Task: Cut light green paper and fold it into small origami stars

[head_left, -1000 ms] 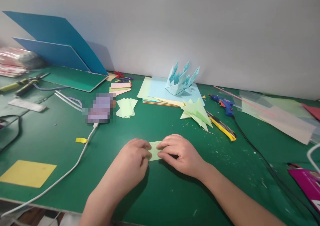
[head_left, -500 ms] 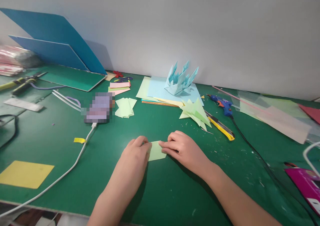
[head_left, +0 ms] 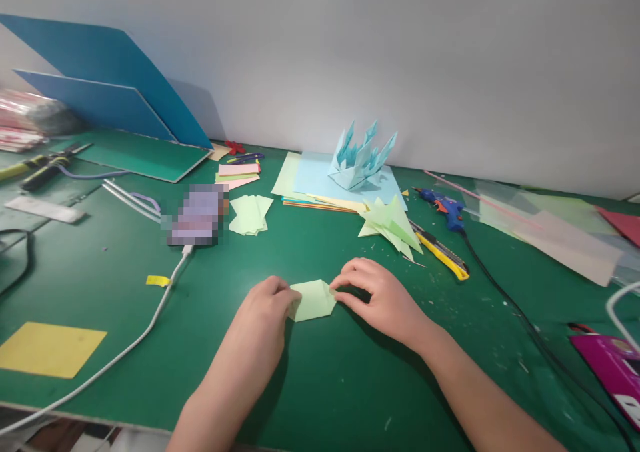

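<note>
So on the far left of the green bench (head_left: 380,392) there's a blue board (head_left: 100,112) propped up, with pliers (head_left: 44,173) lying just nearer. Near left is a yellow card (head_left: 53,350), flat. A white cable (head_left: 153,325) with a yellow tag curves up from the near left into a phone (head_left: 197,217), which is pixelated out. Just right of that sits a small stack of pale green cutouts (head_left: 250,215).

Middle, near side: the left hand (head_left: 265,322) is gripping the left end of a bit of green paper (head_left: 311,301), and the right hand (head_left: 383,299) pinches its right end between thumb and finger, right by a crease. Can't tell if the paper's touching the bench.

Farther back, a spiky blue model (head_left: 356,172) stands on some sheets (head_left: 285,179). Right of it and nearer there's a pointy green pile (head_left: 393,225), then a yellow cutter (head_left: 445,259), a blue glue gun (head_left: 453,215) with a black cord, and a magenta pack (head_left: 603,362) near right.
</note>
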Demonstrator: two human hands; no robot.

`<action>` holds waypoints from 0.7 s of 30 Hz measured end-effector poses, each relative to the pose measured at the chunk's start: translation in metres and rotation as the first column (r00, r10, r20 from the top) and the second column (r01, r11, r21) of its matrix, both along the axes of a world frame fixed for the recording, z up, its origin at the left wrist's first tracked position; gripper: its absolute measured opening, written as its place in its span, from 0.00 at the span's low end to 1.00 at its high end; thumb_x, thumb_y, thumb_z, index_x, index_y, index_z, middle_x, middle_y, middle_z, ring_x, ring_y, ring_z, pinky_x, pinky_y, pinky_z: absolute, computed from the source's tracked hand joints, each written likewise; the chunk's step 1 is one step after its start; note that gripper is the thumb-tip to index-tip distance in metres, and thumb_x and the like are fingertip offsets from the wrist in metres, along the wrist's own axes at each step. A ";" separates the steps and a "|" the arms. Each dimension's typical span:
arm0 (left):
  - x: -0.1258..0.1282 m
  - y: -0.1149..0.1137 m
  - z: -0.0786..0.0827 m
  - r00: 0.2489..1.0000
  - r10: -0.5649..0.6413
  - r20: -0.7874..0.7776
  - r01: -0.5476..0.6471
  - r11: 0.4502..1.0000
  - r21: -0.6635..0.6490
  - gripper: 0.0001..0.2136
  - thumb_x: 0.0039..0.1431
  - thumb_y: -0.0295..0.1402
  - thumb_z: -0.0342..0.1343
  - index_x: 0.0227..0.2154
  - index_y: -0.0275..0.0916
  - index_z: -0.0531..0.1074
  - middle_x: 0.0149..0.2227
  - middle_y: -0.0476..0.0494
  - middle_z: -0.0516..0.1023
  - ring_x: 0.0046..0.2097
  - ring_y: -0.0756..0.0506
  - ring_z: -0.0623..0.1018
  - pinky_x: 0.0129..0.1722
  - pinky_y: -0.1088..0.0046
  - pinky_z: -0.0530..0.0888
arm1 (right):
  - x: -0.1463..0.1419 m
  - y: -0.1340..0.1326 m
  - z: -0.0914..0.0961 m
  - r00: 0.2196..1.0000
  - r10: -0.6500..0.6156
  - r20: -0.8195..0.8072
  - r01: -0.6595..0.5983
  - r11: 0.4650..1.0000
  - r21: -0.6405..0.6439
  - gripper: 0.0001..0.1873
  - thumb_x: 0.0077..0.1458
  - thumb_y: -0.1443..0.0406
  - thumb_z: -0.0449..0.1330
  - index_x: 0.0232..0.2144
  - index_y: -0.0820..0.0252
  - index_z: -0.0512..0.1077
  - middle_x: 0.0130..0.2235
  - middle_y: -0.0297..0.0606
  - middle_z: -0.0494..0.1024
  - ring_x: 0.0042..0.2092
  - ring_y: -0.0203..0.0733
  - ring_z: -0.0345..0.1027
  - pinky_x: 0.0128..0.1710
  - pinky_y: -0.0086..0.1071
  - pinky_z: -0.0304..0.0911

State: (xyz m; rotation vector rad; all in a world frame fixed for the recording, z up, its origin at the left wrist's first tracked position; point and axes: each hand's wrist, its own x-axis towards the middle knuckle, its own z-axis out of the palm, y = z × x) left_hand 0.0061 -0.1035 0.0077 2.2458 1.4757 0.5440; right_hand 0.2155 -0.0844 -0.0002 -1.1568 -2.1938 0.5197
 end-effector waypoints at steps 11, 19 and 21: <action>0.003 0.001 0.009 0.998 -0.056 -0.009 0.055 0.994 -0.093 0.05 0.50 0.23 0.56 0.24 0.38 0.74 0.36 0.43 0.75 0.36 0.44 0.74 0.36 0.69 0.70 | -0.009 -0.002 -0.005 0.965 0.257 0.057 -0.259 0.965 0.043 0.07 0.59 0.65 0.57 0.34 0.59 0.75 0.34 0.39 0.76 0.37 0.40 0.66 0.37 0.34 0.63; 0.005 0.002 0.009 0.994 -0.094 -0.055 0.090 0.994 -0.067 0.11 0.55 0.24 0.51 0.22 0.37 0.74 0.33 0.43 0.75 0.32 0.46 0.75 0.33 0.72 0.69 | -0.011 -0.004 -0.005 0.966 0.239 0.097 -0.250 0.960 0.123 0.11 0.62 0.67 0.53 0.32 0.61 0.74 0.32 0.39 0.75 0.34 0.40 0.64 0.35 0.34 0.62; 0.005 0.002 0.010 0.993 -0.095 -0.071 0.092 0.995 -0.047 0.11 0.56 0.24 0.49 0.22 0.37 0.74 0.32 0.43 0.76 0.32 0.46 0.75 0.33 0.72 0.69 | -0.013 -0.004 -0.005 0.970 0.230 0.083 -0.238 0.965 0.110 0.11 0.62 0.67 0.52 0.31 0.61 0.73 0.32 0.39 0.76 0.34 0.40 0.64 0.36 0.34 0.61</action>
